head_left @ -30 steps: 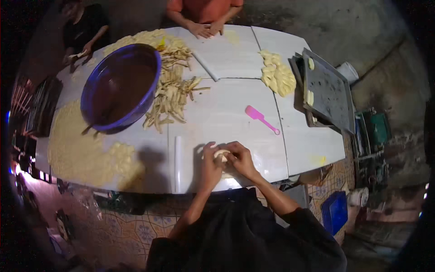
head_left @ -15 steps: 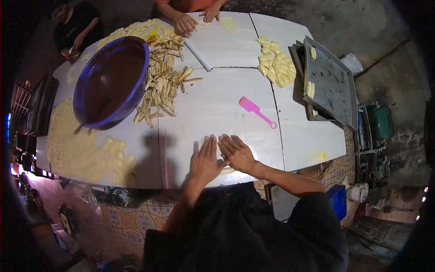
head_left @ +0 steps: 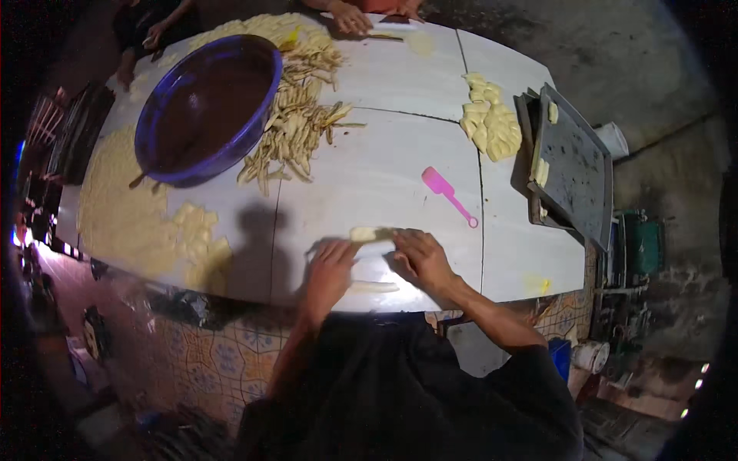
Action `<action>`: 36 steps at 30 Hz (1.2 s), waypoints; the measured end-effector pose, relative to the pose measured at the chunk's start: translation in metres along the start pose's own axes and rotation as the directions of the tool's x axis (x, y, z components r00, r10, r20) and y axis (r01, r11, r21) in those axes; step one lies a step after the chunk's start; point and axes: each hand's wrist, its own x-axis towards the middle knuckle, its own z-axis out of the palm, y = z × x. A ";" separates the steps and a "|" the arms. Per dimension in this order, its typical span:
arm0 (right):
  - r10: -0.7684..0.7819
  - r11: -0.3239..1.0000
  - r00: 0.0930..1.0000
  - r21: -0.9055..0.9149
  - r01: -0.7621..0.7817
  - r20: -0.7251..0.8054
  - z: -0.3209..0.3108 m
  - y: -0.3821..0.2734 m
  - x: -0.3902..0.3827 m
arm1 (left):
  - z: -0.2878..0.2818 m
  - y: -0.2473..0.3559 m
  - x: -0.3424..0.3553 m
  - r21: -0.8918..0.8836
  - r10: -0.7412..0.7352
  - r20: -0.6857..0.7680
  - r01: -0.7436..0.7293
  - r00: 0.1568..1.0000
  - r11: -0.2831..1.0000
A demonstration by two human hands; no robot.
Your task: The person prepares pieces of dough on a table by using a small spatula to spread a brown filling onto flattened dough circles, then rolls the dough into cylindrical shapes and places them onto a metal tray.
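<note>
Both bare hands close about a small dough piece near the table's near edge

The fingers of the left hand lie together, bent toward the table; blur hides whether they grip anything. On the right hand, the thumb stands well apart from the fingers, whose tips reach one end of a narrow brownish strip. Between the hands, near the middle of the near edge, a small, oval, pale-yellow dough piece meets that strip's other end. Closer to the near edge lies a slender, pale, straight roll.

Farther out, toward the right edge, rests a pink spatula with a ringed handle. A heap of glossy yellow dough pieces sits near the far right corner, beside a grey, rectangular metal tray at the right edge. Leftward, browned, yellowish strips lie against a large, round, blue-purple basin. Flattened pale dough spreads along the left edge. At the far edge are a co-worker's hands.
</note>
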 end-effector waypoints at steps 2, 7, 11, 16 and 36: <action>0.124 0.991 0.991 0.063 -0.120 -0.058 0.009 0.001 0.020 | 0.017 -0.012 0.015 0.076 0.014 -0.051 -0.010 0.999 0.997; 0.091 0.994 0.996 -0.054 -0.091 -0.010 0.034 0.006 -0.015 | 0.015 0.000 -0.010 0.238 -0.064 -0.071 0.079 0.995 0.968; 0.024 0.995 0.998 0.092 -0.029 0.055 0.024 0.002 -0.038 | 0.011 -0.006 -0.046 0.043 -0.150 0.092 0.147 0.984 0.988; 0.187 0.940 0.981 -0.282 -0.194 -0.052 0.045 0.027 0.026 | 0.029 -0.017 0.038 0.414 -0.305 0.012 0.273 0.952 0.868; 0.518 0.850 0.853 -0.072 -0.522 -0.067 -0.012 0.151 0.056 | -0.027 -0.065 0.041 0.298 -0.249 -0.234 0.313 0.940 0.902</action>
